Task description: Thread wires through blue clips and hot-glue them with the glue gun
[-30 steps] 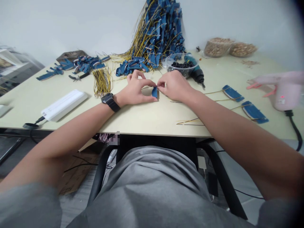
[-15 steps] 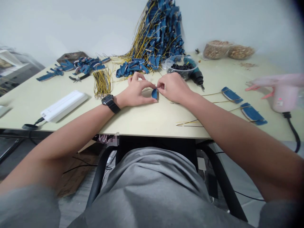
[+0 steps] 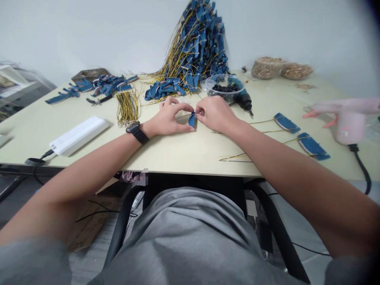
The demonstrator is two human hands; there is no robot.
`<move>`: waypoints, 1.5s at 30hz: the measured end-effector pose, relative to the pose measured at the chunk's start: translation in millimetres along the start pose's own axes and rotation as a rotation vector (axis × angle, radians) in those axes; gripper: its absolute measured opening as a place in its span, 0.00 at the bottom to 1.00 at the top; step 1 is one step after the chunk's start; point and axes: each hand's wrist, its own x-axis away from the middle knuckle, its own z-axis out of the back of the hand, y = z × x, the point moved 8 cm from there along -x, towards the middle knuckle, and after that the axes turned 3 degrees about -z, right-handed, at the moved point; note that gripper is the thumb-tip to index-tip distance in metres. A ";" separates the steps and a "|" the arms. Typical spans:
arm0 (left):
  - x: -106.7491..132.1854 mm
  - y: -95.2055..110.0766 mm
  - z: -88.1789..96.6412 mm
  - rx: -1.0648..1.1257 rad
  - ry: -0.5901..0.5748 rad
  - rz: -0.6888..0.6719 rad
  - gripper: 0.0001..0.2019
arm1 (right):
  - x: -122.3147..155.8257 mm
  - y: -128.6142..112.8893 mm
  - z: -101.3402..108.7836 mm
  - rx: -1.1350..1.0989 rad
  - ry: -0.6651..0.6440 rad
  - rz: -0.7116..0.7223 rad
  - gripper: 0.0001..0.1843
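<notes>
My left hand (image 3: 173, 118) grips a small curved blue piece (image 3: 191, 120) between thumb and index finger, just above the table. A thin wire runs from the piece under that hand. My right hand (image 3: 214, 113) pinches at the piece's upper end; the tips are curled, and the exact spot they hold, perhaps the wire, is hidden. Two blue pieces with wires, one farther back (image 3: 286, 123) and one nearer (image 3: 313, 146), lie right of my right forearm. Loose yellow and black wire ends (image 3: 233, 157) rest in front of my right wrist.
A tall pile of blue pieces with wires (image 3: 202, 43) stands at the wall. Around it are a wire bundle (image 3: 127, 107), cutters (image 3: 99, 99), a tub of black parts (image 3: 225, 89) and a teal power tool (image 3: 245, 99). A white box (image 3: 79, 135) lies left, a pink glue gun (image 3: 350, 118) right.
The view has shifted slightly, so the table sits a little lower. Both hands stay at the small blue piece, with almost no change in their grip.
</notes>
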 end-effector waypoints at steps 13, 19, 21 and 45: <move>0.0 9.0 4.1 -0.038 -0.007 -0.026 0.45 | -1.4 0.0 -5.5 -0.014 -0.007 0.044 0.11; -0.5 8.9 4.4 -0.043 0.007 -0.044 0.48 | -2.7 -1.1 -8.6 0.015 -0.008 0.065 0.11; -1.1 9.6 4.4 -0.043 0.010 -0.059 0.48 | -3.4 -1.0 -10.7 0.026 -0.005 0.077 0.11; -6.9 0.0 1.6 -0.025 -0.027 -0.078 0.50 | -4.5 2.3 -11.2 -0.115 0.029 0.006 0.12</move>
